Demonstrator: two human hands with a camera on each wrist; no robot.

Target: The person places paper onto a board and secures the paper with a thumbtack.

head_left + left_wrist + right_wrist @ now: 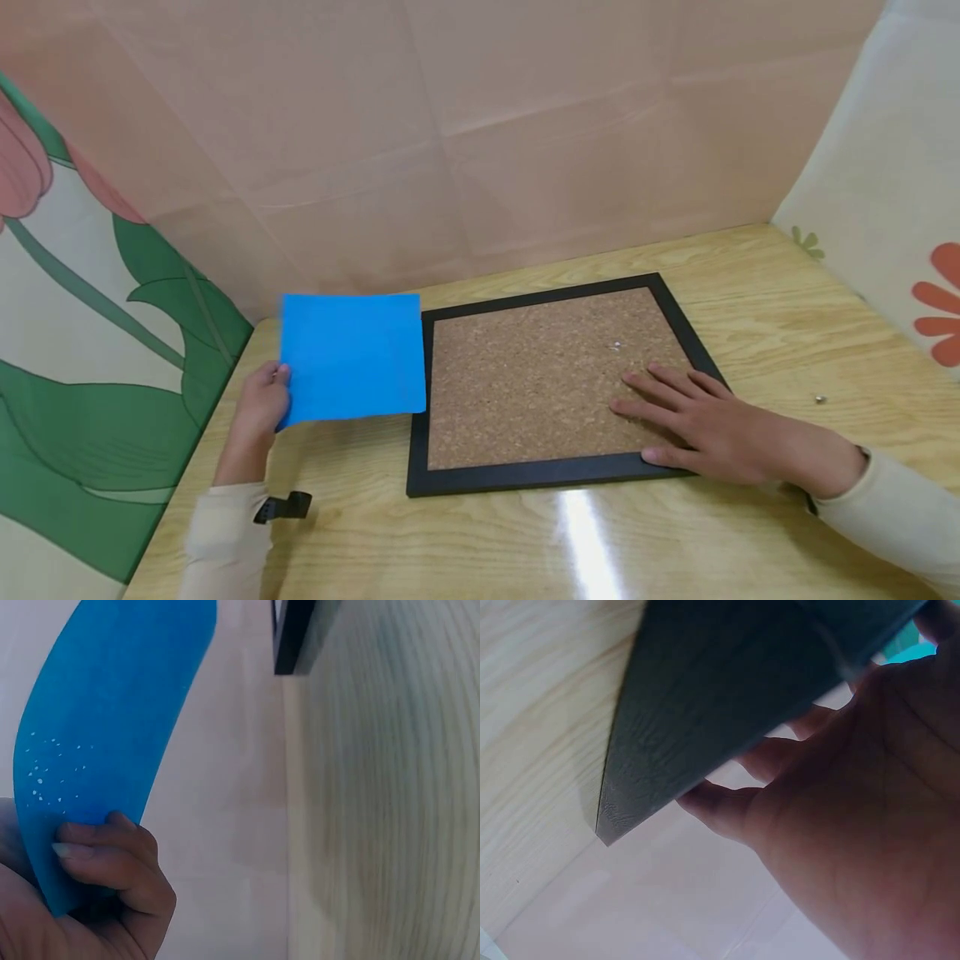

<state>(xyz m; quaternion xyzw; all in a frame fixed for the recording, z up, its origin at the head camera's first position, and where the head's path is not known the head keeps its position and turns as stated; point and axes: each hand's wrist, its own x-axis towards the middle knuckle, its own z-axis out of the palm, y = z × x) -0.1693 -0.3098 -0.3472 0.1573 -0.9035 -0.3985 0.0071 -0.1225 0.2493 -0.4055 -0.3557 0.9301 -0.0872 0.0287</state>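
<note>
My left hand (262, 400) pinches a blue sheet of paper (352, 358) by its left edge and holds it up, left of a cork board (525, 392) in a black frame. The sheet's right edge overlaps the frame in the head view. In the left wrist view the paper (112, 712) bends and shows white specks, with thumb and fingers on either side of it. My right hand (712, 429) lies spread over the board's right part, fingers straight, thumb at the front frame bar. The right wrist view shows the frame's dark side (705, 712) beside the palm.
A small pin (617, 344) is on the cork, ahead of the right fingertips. Another small shiny pin (820, 399) lies on the wooden table (360, 533) to the right. A pinkish sheet (525, 150) stands behind, with patterned panels at both sides.
</note>
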